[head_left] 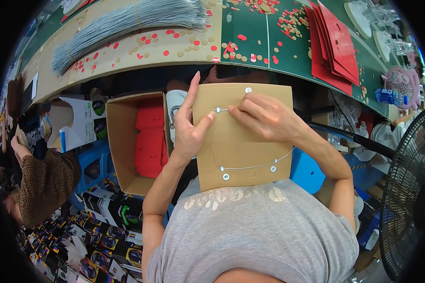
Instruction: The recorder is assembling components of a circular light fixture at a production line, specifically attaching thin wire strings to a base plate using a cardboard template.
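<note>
A brown cardboard panel (250,146) leans upright against my chest. My left hand (191,129) grips its left edge, with the thumb on the face and the index finger stretched up along the side. Beside that thumb is a small white clip (218,110) with a thin wire (225,110) through it. The fingers of my right hand (264,118) are pinched on this wire, close to the upper white eyelet (248,90). Lower down, a second wire (250,166) runs through two more clips above a white eyelet (226,177) and another eyelet (273,175).
Ahead, the bench (243,40) bears a bundle of grey wires (132,26), scattered red and brown discs, and red sheets (333,45). An open carton (112,141) holding red pieces stands left. A black fan (413,198) is at right. Another person's sleeve (49,184) is at far left.
</note>
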The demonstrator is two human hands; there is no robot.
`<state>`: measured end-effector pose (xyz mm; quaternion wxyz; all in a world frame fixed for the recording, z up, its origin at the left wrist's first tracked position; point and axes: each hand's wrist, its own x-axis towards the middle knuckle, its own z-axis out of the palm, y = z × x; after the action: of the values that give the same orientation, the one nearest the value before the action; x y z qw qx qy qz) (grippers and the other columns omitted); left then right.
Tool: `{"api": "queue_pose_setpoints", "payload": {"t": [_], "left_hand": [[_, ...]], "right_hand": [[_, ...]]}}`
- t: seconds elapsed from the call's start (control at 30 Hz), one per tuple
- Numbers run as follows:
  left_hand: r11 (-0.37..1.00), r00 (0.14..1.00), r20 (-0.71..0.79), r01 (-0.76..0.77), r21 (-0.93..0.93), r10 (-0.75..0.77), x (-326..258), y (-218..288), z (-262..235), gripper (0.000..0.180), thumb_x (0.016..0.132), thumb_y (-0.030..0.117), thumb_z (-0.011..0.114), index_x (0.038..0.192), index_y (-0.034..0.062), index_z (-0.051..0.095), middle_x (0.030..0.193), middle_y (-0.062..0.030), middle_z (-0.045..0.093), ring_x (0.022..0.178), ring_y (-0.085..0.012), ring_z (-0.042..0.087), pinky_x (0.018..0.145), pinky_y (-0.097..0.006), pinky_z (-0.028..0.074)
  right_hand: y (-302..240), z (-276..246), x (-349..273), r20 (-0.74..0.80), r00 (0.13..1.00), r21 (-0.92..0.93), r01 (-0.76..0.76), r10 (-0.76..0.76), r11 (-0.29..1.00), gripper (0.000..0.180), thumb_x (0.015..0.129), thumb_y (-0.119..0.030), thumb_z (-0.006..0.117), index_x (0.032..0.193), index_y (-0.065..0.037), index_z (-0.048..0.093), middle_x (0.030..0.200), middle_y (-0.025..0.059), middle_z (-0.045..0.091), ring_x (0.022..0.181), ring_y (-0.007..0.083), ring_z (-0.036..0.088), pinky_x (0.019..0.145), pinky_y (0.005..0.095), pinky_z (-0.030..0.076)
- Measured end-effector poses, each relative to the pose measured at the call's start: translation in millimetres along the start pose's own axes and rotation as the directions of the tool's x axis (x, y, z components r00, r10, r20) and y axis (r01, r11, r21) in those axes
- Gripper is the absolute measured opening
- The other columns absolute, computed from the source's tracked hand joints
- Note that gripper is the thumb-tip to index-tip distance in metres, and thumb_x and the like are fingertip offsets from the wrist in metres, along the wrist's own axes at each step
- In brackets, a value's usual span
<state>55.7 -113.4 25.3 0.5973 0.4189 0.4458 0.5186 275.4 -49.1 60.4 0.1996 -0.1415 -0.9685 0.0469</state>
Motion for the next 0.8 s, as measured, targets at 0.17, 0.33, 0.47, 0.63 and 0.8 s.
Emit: {"api": "queue_pose_setpoints", "payload": {"t": [0.17, 0.33, 0.47, 0.63, 0.8], "left_hand": [[1.0, 1.0, -0.003, -0.01, -0.009, 0.01, 2, 0, -3, 0.083, 0.086, -0.006, 0.052, 0.163, 0.0024, 0.022, 0.142, -0.0164, 0.055, 0.124, -0.0182, 0.057, 0.107, -0.031, 0.043], [0.999, 1.0, -0.019, 0.006, -0.037, -0.007, 1, -1, -3, 0.083, 0.086, -0.006, 0.052, 0.163, 0.0028, 0.022, 0.143, -0.0163, 0.055, 0.125, -0.0185, 0.057, 0.106, -0.031, 0.043], [0.999, 0.999, -0.027, -0.035, -0.002, 0.035, 2, -3, 2, 0.084, 0.086, -0.006, 0.052, 0.164, 0.0036, 0.021, 0.143, -0.0168, 0.055, 0.126, -0.0192, 0.057, 0.106, -0.031, 0.043], [0.977, 0.995, -0.011, -0.098, 0.187, 0.101, -6, 4, 2, 0.069, 0.09, -0.003, 0.058, 0.156, 0.0035, 0.042, 0.142, -0.0173, 0.058, 0.129, -0.0212, 0.056, 0.108, -0.032, 0.043], [0.538, 0.898, -0.036, -0.23, 0.811, 0.439, -7, 12, 0, 0.024, 0.087, 0.0, 0.073, 0.109, 0.0061, 0.08, 0.143, -0.0248, 0.058, 0.138, -0.0401, 0.052, 0.117, -0.045, 0.037]], "right_hand": [[1, 14, 10, -0.06, 0.998, 0.037, 0.015, -0.013, 0.999, 0.044, 0.069, -0.007, 0.067, 0.111, 0.007, 0.068, 0.088, 0.0093, 0.055, 0.082, 0.0236, 0.064, 0.07, 0.035, 0.057], [0, 8, 2, -0.1, 0.994, 0.055, -0.04, 0.045, 0.998, 0.042, 0.069, -0.007, 0.068, 0.109, 0.007, 0.069, 0.087, 0.009, 0.055, 0.081, 0.0228, 0.064, 0.068, 0.0342, 0.057], [-6, 19, 10, -0.083, 0.996, -0.015, -0.034, 0.033, 0.999, 0.042, 0.068, -0.008, 0.068, 0.108, 0.006, 0.07, 0.088, 0.0082, 0.057, 0.084, 0.022, 0.064, 0.068, 0.0341, 0.057], [-10, 9, -2, -0.068, 0.99, 0.039, -0.119, 0.121, 0.992, 0.038, 0.071, -0.007, 0.072, 0.108, 0.003, 0.071, 0.093, 0.0083, 0.061, 0.088, 0.0227, 0.065, 0.071, 0.035, 0.057], [-35, -23, -48, -0.291, 0.727, -0.055, -0.662, 0.622, 0.748, 0.046, 0.072, -0.013, 0.088, 0.115, -0.004, 0.073, 0.117, 0.0108, 0.069, 0.098, 0.0261, 0.068, 0.08, 0.0333, 0.058]]}}
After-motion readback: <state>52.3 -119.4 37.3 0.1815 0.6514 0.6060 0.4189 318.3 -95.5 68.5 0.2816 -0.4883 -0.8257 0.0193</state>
